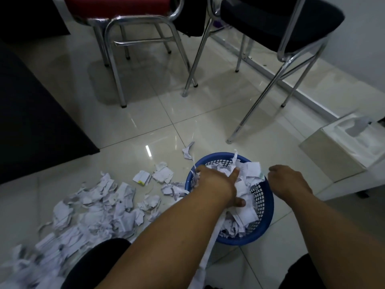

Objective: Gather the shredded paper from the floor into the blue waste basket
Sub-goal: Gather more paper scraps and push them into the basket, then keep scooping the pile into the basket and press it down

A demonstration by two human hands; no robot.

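The floor [145, 113] is laid with large glossy cream tiles with thin dark grout lines, and a small bright strip of light is mirrored in one tile. At the far edge stand two chrome tube-framed chairs, one with a red padded seat [116, 5], one with a black padded seat [281, 19]. A dark rug or mat [31, 122] covers the left side. A white wall [366, 49] rises on the right, and a low white boxy unit [341, 151] sits below it. The room is dim.
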